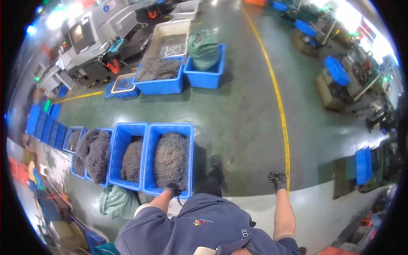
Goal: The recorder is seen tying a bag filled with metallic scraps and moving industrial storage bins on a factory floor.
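Observation:
My left hand (173, 188), in a black glove, is closed at the near rim of a tall blue bin (191, 161). The fingers are partly hidden, and a thin dark strip hangs below them. Inside this bin lies a heap of grey, tangled metal shavings (171, 157). Away to the right, my right hand (278, 178), also gloved in black, hangs over the floor by the yellow line. Its fingers are apart and hold nothing.
More blue bins (111, 159) of shavings stand in a row at left. Green sacks (119, 202) lie below them. Further ahead are a shavings-filled blue bin (159, 87), a blue bin with a green sack (205, 80) and a machine (91, 38). A yellow floor line (276, 89) runs at right.

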